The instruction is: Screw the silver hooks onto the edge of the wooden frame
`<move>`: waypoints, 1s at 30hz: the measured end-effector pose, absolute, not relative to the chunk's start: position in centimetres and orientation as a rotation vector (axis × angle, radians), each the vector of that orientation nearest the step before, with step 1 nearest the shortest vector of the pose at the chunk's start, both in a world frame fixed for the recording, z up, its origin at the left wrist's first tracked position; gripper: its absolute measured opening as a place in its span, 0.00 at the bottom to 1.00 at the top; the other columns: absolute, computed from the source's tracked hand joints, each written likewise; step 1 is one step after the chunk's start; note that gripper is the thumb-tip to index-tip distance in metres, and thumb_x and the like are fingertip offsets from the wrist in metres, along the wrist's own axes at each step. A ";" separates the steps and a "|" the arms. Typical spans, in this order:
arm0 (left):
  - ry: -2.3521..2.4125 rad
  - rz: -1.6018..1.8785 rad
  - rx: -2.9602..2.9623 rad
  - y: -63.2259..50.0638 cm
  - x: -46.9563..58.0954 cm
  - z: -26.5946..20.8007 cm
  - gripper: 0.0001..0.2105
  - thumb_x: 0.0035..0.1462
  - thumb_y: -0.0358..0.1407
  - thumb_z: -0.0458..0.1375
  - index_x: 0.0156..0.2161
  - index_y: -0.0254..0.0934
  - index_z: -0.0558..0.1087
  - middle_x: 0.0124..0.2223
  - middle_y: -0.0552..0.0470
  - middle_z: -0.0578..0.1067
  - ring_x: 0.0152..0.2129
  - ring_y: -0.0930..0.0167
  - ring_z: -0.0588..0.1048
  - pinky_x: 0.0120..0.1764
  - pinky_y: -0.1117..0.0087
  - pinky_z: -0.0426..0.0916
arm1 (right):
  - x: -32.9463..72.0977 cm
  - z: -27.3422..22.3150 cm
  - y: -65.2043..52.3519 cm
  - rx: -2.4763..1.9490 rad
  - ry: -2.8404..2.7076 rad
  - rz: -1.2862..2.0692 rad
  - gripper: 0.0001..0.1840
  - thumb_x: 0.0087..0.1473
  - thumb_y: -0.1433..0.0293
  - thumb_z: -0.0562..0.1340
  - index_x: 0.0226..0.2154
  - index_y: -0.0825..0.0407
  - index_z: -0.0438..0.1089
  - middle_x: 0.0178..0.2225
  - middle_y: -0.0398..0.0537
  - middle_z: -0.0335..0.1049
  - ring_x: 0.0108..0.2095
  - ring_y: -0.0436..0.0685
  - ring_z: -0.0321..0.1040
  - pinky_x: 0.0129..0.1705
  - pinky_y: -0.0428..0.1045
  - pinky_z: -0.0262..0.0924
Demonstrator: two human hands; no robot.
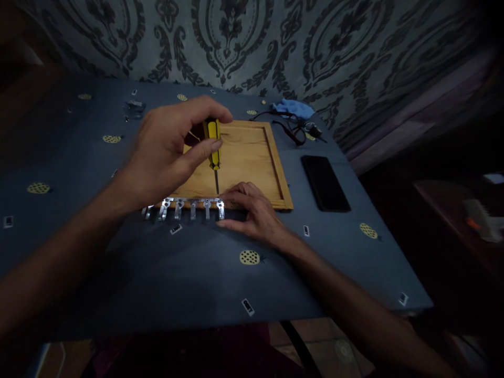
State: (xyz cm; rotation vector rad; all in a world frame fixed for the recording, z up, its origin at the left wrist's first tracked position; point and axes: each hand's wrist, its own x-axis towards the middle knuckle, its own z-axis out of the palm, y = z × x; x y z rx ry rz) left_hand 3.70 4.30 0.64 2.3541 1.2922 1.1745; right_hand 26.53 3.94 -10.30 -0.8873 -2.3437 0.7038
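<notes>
My left hand is closed around the yellow-and-black handle of a screwdriver. The screwdriver points down, its tip at the right end of a metal hook rail. The rail, with several silver hooks, lies along the near edge of a shallow wooden tray. My right hand pinches that same end of the rail, fingers at the tray edge and thumb below by the last hook. My left hand and forearm hide the tray's left part.
A black phone lies right of the tray. Behind it are dark-framed glasses, keys and a blue cloth. Small shiny parts lie at the back left. Patterned fabric hangs behind the blue table covering.
</notes>
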 end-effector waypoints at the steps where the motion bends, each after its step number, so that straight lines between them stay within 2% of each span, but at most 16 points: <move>1: 1.296 1.194 2.347 4.2 3.7 0.8 0.10 0.61 0.34 0.61 0.48 0.45 0.77 0.42 0.54 0.82 0.35 0.70 0.80 0.42 0.68 0.76 | 26.5 -10.3 3.9 -0.894 -2.346 0.710 0.30 0.56 0.43 0.65 0.49 0.49 0.76 0.45 0.54 0.74 0.48 0.65 0.69 0.50 0.61 0.65; 5: 1.294 1.181 2.343 4.0 3.8 1.0 0.09 0.61 0.35 0.61 0.47 0.45 0.77 0.40 0.54 0.81 0.33 0.69 0.79 0.40 0.67 0.76 | 26.5 -10.4 4.0 -0.893 -2.340 0.706 0.29 0.56 0.45 0.66 0.49 0.48 0.76 0.45 0.53 0.74 0.48 0.65 0.69 0.50 0.61 0.65; 12: 1.279 1.110 2.350 3.9 4.2 0.6 0.10 0.62 0.39 0.60 0.48 0.46 0.76 0.45 0.53 0.82 0.37 0.66 0.80 0.40 0.66 0.75 | 26.6 -10.6 4.0 -0.903 -2.333 0.692 0.28 0.54 0.45 0.67 0.49 0.47 0.76 0.45 0.53 0.74 0.48 0.65 0.69 0.50 0.61 0.66; 19: 1.263 1.084 2.376 4.0 4.3 0.3 0.12 0.62 0.37 0.59 0.50 0.43 0.76 0.47 0.51 0.82 0.42 0.66 0.80 0.43 0.67 0.76 | 26.5 -10.6 4.0 -0.884 -2.341 0.657 0.32 0.56 0.43 0.65 0.48 0.51 0.75 0.45 0.55 0.73 0.47 0.64 0.69 0.49 0.60 0.65; 26: 1.231 1.028 2.407 3.9 4.4 0.3 0.13 0.64 0.37 0.56 0.51 0.40 0.76 0.47 0.49 0.80 0.42 0.67 0.79 0.44 0.67 0.76 | 26.6 -10.7 4.0 -0.890 -2.331 0.662 0.31 0.55 0.42 0.65 0.48 0.49 0.75 0.46 0.55 0.73 0.48 0.65 0.69 0.49 0.60 0.65; 30: 1.295 1.089 2.385 3.6 5.0 0.0 0.11 0.62 0.38 0.60 0.49 0.43 0.77 0.44 0.49 0.78 0.36 0.68 0.78 0.41 0.67 0.77 | 26.6 -10.7 4.0 -0.884 -2.330 0.671 0.31 0.55 0.43 0.65 0.48 0.50 0.75 0.46 0.55 0.73 0.48 0.65 0.69 0.50 0.60 0.65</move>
